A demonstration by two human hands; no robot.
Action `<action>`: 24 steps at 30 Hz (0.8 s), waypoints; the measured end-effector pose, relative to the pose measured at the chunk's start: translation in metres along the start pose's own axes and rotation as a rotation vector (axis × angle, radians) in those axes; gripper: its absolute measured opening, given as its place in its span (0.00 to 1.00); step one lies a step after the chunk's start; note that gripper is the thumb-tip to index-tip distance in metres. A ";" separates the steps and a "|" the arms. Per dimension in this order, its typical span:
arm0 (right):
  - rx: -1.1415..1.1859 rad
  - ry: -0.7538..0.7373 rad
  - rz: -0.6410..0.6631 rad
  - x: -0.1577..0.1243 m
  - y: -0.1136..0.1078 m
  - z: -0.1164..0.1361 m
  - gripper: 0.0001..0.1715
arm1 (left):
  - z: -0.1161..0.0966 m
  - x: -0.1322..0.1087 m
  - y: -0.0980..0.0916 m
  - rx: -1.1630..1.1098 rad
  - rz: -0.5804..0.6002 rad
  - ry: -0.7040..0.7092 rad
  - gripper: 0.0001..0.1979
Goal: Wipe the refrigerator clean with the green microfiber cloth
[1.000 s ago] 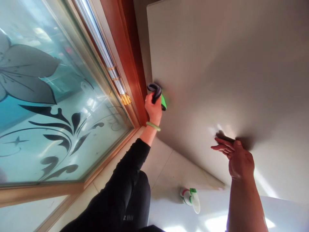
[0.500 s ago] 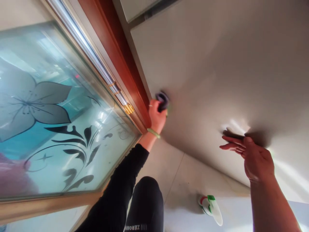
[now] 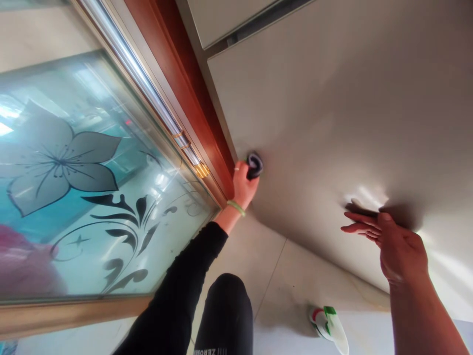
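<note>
My left hand (image 3: 243, 186) is closed round a dark cloth (image 3: 254, 164) and presses it against the left edge of a large pale grey panel (image 3: 332, 108), low down beside the red wooden frame (image 3: 185, 84). A green bangle sits on that wrist. My right hand (image 3: 391, 241) lies flat on the same panel further right, fingers stretched out and together, holding nothing.
A sliding glass door (image 3: 84, 187) with a frosted flower pattern and a chrome handle (image 3: 148, 93) fills the left. A white and green spray bottle (image 3: 330, 323) lies on the pale tiled floor (image 3: 288, 276) below the panel. My knee in black trousers is at the bottom centre.
My left hand has slid the cloth down the panel's left edge, and the green part of the cloth no longer shows. The right hand stays flat on the panel. The view has tilted upward.
</note>
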State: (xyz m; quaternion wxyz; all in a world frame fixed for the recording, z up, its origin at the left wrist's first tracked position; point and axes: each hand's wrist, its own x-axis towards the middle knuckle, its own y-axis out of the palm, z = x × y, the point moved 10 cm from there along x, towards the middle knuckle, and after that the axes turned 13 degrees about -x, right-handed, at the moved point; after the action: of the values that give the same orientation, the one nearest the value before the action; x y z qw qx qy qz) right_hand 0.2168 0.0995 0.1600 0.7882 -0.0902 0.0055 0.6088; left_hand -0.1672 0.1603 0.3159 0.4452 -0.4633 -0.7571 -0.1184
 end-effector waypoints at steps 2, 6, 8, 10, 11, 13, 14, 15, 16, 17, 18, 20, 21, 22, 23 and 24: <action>0.003 0.008 0.017 0.001 0.002 0.000 0.43 | 0.007 -0.018 0.004 -0.004 0.039 -0.029 0.13; 0.005 0.000 0.042 0.002 0.003 0.001 0.46 | -0.009 0.049 -0.017 -0.049 -0.145 0.068 0.10; 0.003 -0.002 0.053 0.003 0.003 0.000 0.46 | -0.027 0.096 -0.026 -0.077 -0.238 0.166 0.10; 0.004 -0.004 0.066 0.003 0.004 -0.002 0.46 | -0.037 0.117 -0.026 -0.096 -0.262 0.211 0.10; 0.004 -0.007 0.074 0.004 0.005 -0.003 0.45 | -0.038 0.113 -0.023 -0.097 -0.253 0.203 0.09; -0.004 -0.019 0.085 0.004 0.006 -0.004 0.44 | -0.029 0.079 -0.011 -0.082 -0.207 0.127 0.08; -0.015 -0.026 0.089 0.005 0.006 -0.005 0.43 | -0.019 0.052 -0.005 -0.073 -0.178 0.053 0.08; -0.029 -0.036 0.087 0.006 0.006 -0.005 0.42 | -0.006 0.023 0.001 -0.065 -0.141 -0.027 0.08; -0.043 -0.049 0.083 0.006 0.006 -0.003 0.42 | 0.004 -0.005 0.004 -0.065 -0.123 -0.064 0.08; -0.057 -0.067 0.080 0.007 0.005 -0.002 0.42 | 0.012 -0.027 0.006 -0.068 -0.110 -0.087 0.09; -0.070 -0.083 0.082 0.008 0.006 0.000 0.43 | 0.019 -0.042 0.006 -0.075 -0.103 -0.107 0.09; -0.086 -0.108 0.098 0.008 0.008 0.005 0.45 | 0.024 -0.043 0.001 -0.093 -0.133 -0.118 0.07; -0.088 -0.114 0.106 0.008 0.009 0.006 0.46 | 0.023 -0.029 -0.002 -0.102 -0.162 -0.120 0.05; -0.088 -0.116 0.114 0.008 0.009 0.008 0.47 | 0.016 -0.007 -0.006 -0.116 -0.201 -0.109 0.03; -0.086 -0.115 0.119 0.007 0.010 0.009 0.47 | 0.006 0.020 -0.008 -0.130 -0.235 -0.091 0.05; -0.082 -0.116 0.119 0.006 0.010 0.010 0.48 | -0.010 0.048 -0.007 -0.152 -0.262 -0.056 0.07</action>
State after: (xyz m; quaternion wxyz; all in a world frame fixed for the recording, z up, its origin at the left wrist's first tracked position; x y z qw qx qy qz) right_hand 0.2078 0.1096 0.1673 0.7452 -0.0864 -0.0597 0.6586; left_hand -0.1756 0.1793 0.3609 0.3683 -0.3960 -0.8121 -0.2192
